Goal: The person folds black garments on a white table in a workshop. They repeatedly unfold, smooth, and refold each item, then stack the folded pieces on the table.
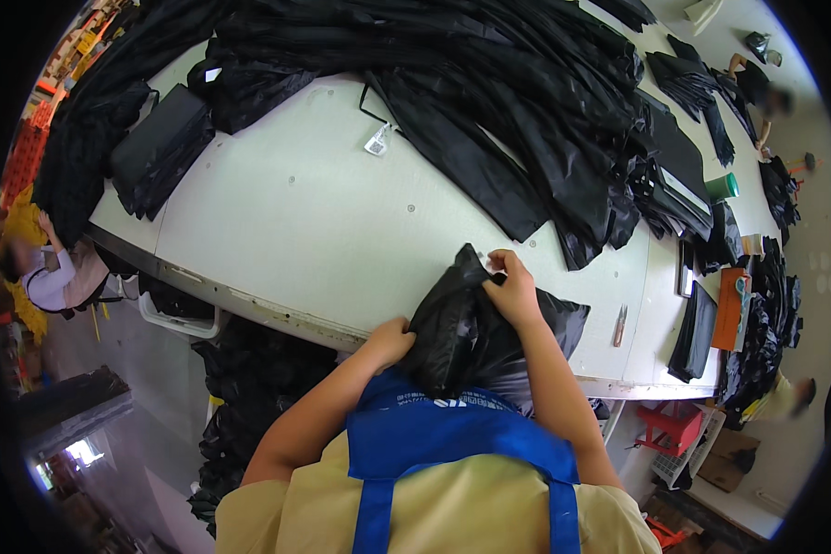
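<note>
A shiny black garment (452, 342), bunched and folded, lies over the near table edge against my apron. My left hand (389, 343) is closed on its left side. Higher up on the same garment, my right hand (515, 288) rests with its fingers curled beside a raised black corner. Some small pale bit shows near those fingertips, but what they pinch is too small to make out. Part of the garment spreads out to the right, beneath my right forearm. A small pair of thread snips (620, 326) lies on the table to the right.
Heaped black garments (489, 83) cover the far side of the white table (249, 222), one with a white tag (377, 140). Folded black stacks (161, 148) lie left and right. An orange box (731, 309) and green cup (723, 186) stand right. Other people work at both sides.
</note>
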Demonstrator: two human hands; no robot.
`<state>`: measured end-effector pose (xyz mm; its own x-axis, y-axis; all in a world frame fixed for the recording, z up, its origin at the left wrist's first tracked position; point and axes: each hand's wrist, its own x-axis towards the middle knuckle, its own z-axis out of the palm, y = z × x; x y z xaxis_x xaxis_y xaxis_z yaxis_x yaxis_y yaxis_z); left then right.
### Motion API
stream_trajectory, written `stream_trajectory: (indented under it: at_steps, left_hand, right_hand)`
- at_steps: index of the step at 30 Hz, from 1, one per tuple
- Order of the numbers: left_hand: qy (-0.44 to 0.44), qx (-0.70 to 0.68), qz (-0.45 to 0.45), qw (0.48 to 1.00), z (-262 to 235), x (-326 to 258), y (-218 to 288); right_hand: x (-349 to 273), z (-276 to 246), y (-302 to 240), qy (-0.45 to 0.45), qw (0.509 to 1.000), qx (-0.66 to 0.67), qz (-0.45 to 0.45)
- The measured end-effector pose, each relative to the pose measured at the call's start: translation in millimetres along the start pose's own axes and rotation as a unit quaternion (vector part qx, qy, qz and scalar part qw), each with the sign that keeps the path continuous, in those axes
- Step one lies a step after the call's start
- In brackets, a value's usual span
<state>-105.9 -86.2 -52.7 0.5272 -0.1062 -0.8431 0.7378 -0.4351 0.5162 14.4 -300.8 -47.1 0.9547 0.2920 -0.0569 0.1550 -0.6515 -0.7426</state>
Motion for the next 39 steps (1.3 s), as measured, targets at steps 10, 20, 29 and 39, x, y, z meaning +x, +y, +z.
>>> stream_trajectory:
  at_steps: [10,20,29,39]
  left_hand:
    - [-0.049,-0.379,0.131,0.915,35.6,-7.5,11.4]
    - [0.265,0.064,0.354,0.895,33.2,-25.8,35.0]
    - [0.265,0.119,0.306,0.907,23.8,-12.5,24.3]
    - [0.290,0.078,0.280,0.912,12.2,-18.2,16.3]
  right_hand:
    - [-96.9,-18.7,-71.4,-0.030,0.962,-0.102,-0.252]
    - [-70.3,17.6,-52.5,-0.046,0.926,-0.290,-0.236]
    - [-50.8,41.8,-45.8,-0.052,0.992,-0.062,-0.098]
    - [-42.6,14.7,-53.9,-0.138,0.990,0.036,-0.021]
